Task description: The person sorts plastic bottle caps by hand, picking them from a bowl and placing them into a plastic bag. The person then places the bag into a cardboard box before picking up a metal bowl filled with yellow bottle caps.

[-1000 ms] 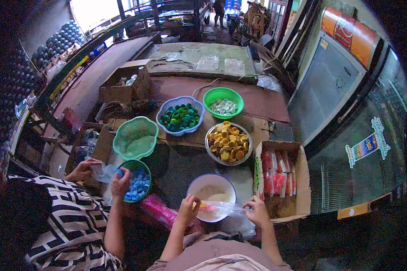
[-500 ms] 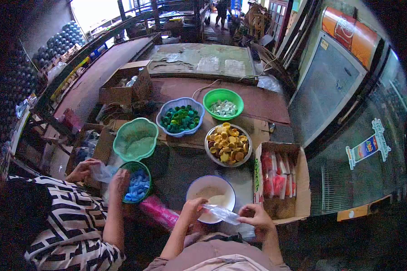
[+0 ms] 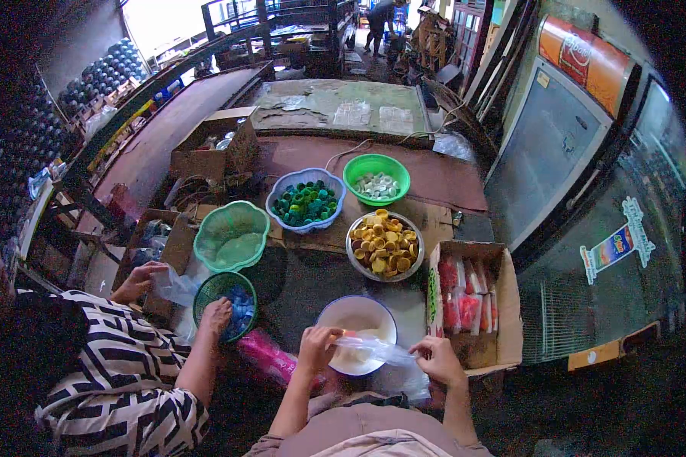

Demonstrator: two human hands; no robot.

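Observation:
A clear plastic bag [image 3: 389,353] stretches between my two hands over a white bowl with a blue rim [image 3: 373,307]. My left hand [image 3: 318,350] pinches one end, where a small orange-red bit shows. The other end is pinched by the fingers of my right hand [image 3: 439,360], and loose film hangs down beside it. The bowl's bottom looks pale; the bag partly hides what may lie in it. Left of my left forearm lies a bright pink plastic packet [image 3: 268,356].
At left, a co-worker's hand [image 3: 219,314] reaches into a green basket [image 3: 198,301] of blue caps. Ahead stand a pale green bowl [image 3: 232,221], a bowl of green caps [image 3: 306,204], white pieces [image 3: 376,185] and yellow caps [image 3: 385,244]. A carton [image 3: 511,305] at right holds red packets.
The bag is spread wider, and my right hand has shifted slightly right. My left hand has moved a little up and left. The co-worker's hand has gone down into the basket.

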